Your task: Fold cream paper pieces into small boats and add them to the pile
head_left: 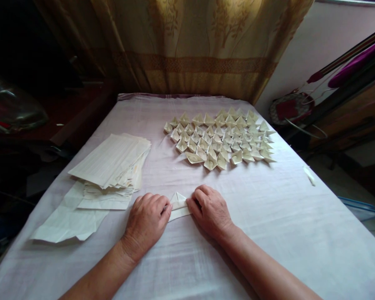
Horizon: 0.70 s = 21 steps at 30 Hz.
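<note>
A partly folded sheet of paper [179,209] lies on the table in front of me, with a triangular peak pointing away and a flat band along its near side. My left hand [148,218] is closed on its left end, thumb along the near band. At the right end my right hand [210,210] grips it, fingers curled in. Both ends of the paper are hidden under the fingers. Beyond my hands, many small folded paper boats [217,139] stand in close rows.
Left of my hands is a stack of printed paper sheets [112,162], with a creased loose sheet [68,216] partly under it. A white sheet covers the table [268,250]. A small white scrap [309,176] lies near the right edge. A patterned curtain [187,54] hangs behind.
</note>
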Each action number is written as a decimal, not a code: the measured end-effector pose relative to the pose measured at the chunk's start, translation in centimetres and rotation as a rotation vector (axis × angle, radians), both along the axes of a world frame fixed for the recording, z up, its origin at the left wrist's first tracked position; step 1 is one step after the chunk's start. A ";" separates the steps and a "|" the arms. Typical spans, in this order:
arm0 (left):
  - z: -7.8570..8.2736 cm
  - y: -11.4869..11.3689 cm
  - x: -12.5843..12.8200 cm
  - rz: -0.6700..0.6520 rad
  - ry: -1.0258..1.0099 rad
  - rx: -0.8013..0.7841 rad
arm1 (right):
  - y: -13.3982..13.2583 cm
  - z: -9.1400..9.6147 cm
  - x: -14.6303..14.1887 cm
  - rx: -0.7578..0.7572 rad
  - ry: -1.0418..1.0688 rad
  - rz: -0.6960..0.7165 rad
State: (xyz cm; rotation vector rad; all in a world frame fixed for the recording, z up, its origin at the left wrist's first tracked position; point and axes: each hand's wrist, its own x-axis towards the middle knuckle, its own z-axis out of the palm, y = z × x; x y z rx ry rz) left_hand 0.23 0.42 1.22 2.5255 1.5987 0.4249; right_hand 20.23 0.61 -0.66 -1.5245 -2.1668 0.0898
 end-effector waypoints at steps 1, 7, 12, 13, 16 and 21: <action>0.0 0.0 0.0 0.005 0.004 -0.006 | 0.0 0.0 -0.1 -0.005 0.000 -0.009; -0.4 0.0 -0.2 0.018 -0.020 -0.005 | 0.0 -0.3 -0.2 -0.011 0.008 -0.020; -0.6 0.0 -0.2 -0.003 -0.009 0.032 | 0.0 -0.4 0.0 -0.048 0.053 -0.030; -0.6 0.0 -0.3 -0.005 -0.009 0.023 | 0.0 -0.4 0.1 -0.056 0.053 -0.024; -0.6 0.0 -0.4 -0.022 -0.042 -0.033 | 0.0 -0.4 0.2 -0.063 0.035 0.003; -0.7 -0.1 -0.5 -0.042 -0.070 -0.049 | 0.1 0.2 -0.7 -0.076 -0.021 -0.038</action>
